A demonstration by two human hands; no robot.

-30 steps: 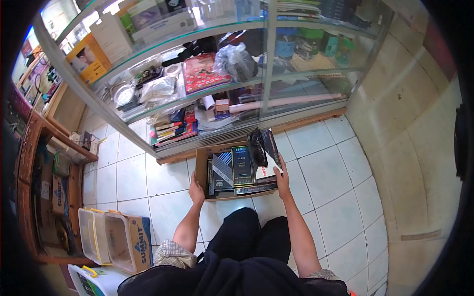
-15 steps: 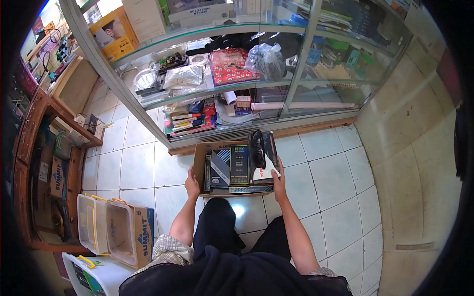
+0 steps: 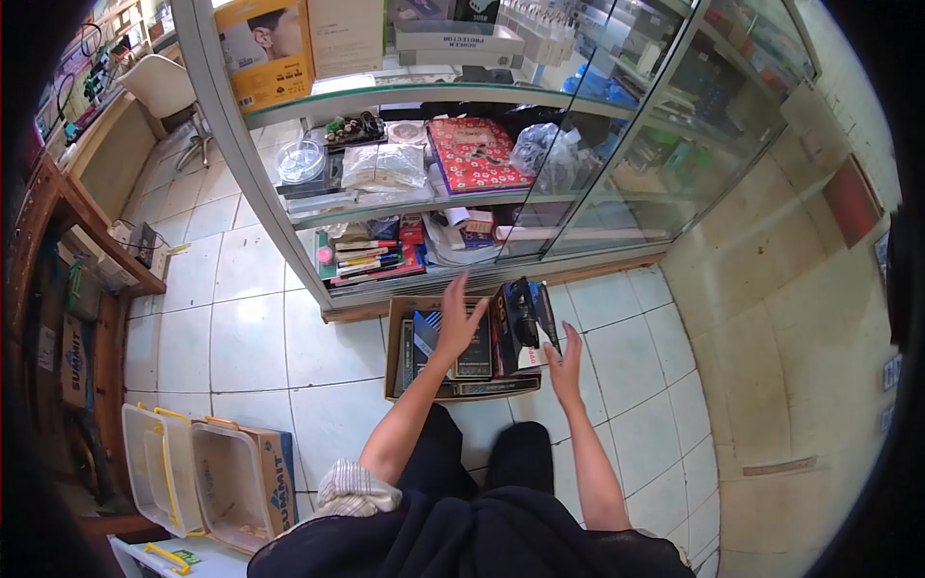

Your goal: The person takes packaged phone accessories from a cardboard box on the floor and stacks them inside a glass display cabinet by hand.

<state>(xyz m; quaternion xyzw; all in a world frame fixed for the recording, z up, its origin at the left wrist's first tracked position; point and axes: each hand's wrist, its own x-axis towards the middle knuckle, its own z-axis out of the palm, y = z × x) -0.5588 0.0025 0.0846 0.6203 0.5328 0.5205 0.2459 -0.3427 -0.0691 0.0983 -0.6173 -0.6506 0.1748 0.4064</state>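
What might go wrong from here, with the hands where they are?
The dark glasses lie loose on the boxes at the carton's right end; the right hand, close by, could knock them off. The left hand, over the carton, might disturb its contents. The carton sits near the cabinet, so a push forward may bump it.

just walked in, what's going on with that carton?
A person has both hands at an open cardboard carton of boxes on the tiled floor, in front of a glass display case. Their left hand is open above the boxes, holding nothing. Their right hand is at the right end, beside a black-and-white box with dark glasses against it; whether it touches that box is unclear.
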